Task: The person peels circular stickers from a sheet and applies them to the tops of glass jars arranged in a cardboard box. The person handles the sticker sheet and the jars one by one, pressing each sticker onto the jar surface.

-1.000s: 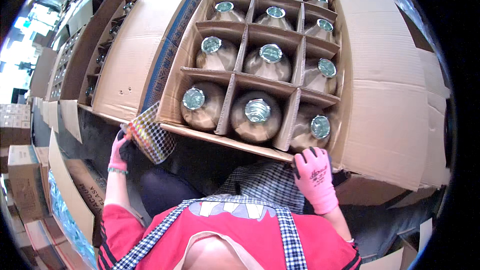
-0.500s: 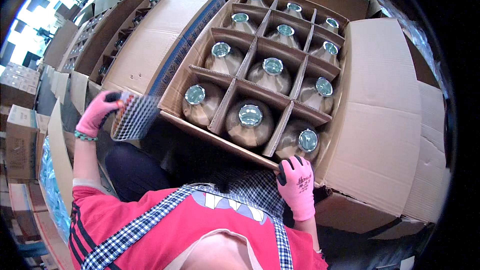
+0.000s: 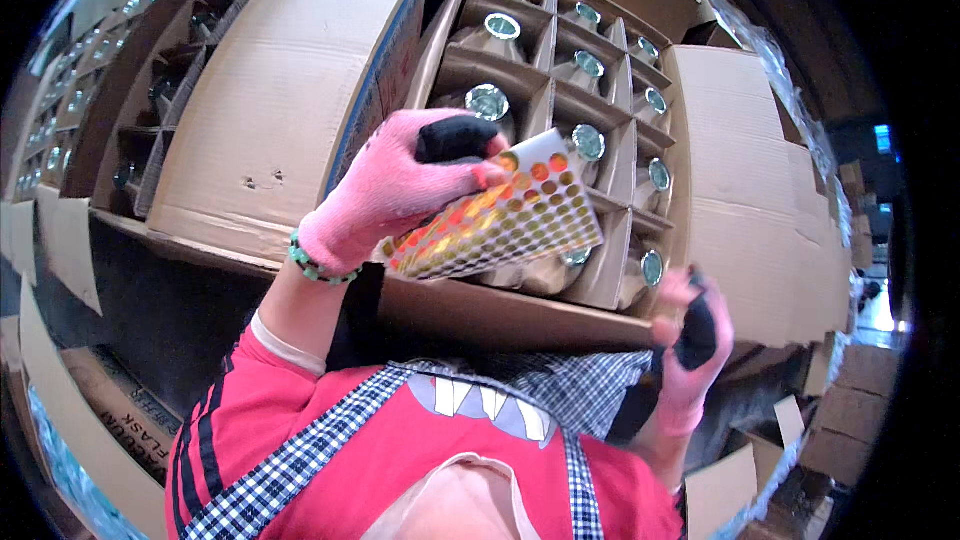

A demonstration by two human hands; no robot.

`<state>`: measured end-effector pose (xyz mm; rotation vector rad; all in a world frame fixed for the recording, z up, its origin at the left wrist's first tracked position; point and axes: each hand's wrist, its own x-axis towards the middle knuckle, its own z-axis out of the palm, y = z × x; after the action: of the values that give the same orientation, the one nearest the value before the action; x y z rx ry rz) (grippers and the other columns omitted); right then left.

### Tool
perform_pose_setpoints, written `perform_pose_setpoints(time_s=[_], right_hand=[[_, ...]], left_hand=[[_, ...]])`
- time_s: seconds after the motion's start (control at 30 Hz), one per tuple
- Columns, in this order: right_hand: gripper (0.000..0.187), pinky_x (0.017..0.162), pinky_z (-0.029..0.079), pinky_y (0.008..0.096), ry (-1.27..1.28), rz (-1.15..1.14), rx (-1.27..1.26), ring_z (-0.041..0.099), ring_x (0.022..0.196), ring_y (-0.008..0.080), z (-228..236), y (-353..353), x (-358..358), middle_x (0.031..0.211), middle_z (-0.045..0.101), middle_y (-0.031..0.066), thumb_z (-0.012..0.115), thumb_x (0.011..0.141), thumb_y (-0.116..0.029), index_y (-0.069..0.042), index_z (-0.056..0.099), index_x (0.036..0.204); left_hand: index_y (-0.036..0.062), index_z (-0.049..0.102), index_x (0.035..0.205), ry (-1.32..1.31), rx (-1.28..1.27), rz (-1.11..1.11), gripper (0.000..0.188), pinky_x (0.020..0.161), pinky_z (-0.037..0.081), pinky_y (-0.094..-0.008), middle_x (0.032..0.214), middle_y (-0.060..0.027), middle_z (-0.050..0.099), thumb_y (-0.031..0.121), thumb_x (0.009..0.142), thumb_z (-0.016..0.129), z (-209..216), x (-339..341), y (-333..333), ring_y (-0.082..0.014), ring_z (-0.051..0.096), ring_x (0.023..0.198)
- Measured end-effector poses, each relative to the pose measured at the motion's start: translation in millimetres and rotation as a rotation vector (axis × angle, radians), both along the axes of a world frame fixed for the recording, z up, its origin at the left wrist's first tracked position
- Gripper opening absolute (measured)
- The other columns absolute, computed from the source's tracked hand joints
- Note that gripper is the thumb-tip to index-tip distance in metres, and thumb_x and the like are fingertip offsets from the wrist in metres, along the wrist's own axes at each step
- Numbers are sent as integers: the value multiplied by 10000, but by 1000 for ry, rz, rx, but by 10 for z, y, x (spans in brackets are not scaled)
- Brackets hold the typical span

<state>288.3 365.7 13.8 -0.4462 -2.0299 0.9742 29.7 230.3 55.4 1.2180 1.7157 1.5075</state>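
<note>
My left hand (image 3: 400, 175), in a pink glove with dark patches, pinches a sheet of round stickers (image 3: 510, 215) by its upper edge. Shiny gold and orange dots run in rows across the sheet, which tilts over the open carton (image 3: 500, 312). Glass bottles with round open mouths, such as this glass bottle (image 3: 590, 143), stand upright in the carton's cells; the sheet and my left hand hide some of them. My right hand (image 3: 695, 330), gloved alike, is raised off the carton near its front right corner. Motion blurs its fingers, so their grip cannot be made out.
Cardboard dividers (image 3: 605, 245) separate the bottles. A wide carton flap (image 3: 735, 190) folds out at the right, and another cardboard flap (image 3: 270, 90) lies at the left. Beyond that, more divided cartons (image 3: 150, 120) hold glassware. Plastic wrap (image 3: 790, 90) edges the far right.
My left hand has brought the sticker sheet rightward from beside the carton to over its front cells. My right hand has let go of the carton's front edge and moved right.
</note>
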Motion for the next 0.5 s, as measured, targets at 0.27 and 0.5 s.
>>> perform_pose_setpoints(time_s=[0.27, 0.5], right_hand=[[248, 646, 438, 232, -237, 272, -73, 548, 701, 88, 800, -13, -1193, 727, 596, 50, 695, 677, -112, 13, 590, 864], [169, 656, 440, 213, -274, 190, -197, 548, 712, 74, 779, -168, -1191, 740, 607, 50, 652, 693, -25, 43, 606, 841]], left_hand=[[-7, 602, 869, -210, 113, -36, 223, 695, 443, -202, 808, -24, 599, 90, 688, 688, 81, 60, 45, -70, 540, 745], [-18, 612, 827, -63, -32, 7, 188, 671, 436, -206, 799, -41, 594, 71, 676, 682, -35, -92, -92, -81, 539, 733]])
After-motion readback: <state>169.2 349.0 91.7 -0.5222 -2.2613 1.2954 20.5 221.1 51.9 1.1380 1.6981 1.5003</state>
